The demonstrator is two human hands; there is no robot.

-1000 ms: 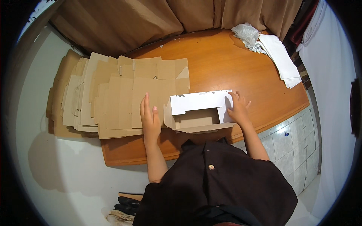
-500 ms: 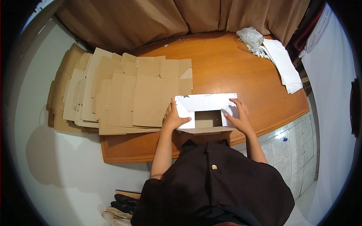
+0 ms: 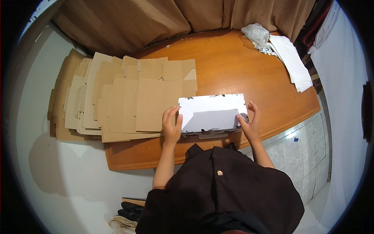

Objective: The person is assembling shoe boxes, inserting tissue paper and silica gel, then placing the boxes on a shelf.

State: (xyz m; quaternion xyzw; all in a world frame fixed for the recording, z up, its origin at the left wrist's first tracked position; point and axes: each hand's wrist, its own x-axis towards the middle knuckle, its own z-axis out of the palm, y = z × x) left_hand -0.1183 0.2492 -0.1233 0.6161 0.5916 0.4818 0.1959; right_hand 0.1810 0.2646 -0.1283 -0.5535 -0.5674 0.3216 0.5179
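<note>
A white cardboard box (image 3: 212,102) with a dark star pattern sits near the front edge of the table, its top covered by folded-in flaps with a shaded middle area. My left hand (image 3: 171,124) stands at its left side, fingers apart and thumb raised by the box's edge. On the opposite side, my right hand (image 3: 251,124) has its thumb against the top near the right edge. Its other fingers are spread and slightly curled beside the corner. Neither hand visibly grips the box.
Overlapping flat brown cardboard pieces (image 3: 157,105) cover the left of the wooden table (image 3: 222,64). At the far right lie a crumpled clear plastic bag (image 3: 256,35) and white sheets (image 3: 292,64). A brown curtain (image 3: 128,25) hangs behind; dark shoes (image 3: 130,210) are on the floor.
The opening in the box's top is now covered by flaps. My left thumb has come off the top to the box's left edge, and both hands' fingers have spread.
</note>
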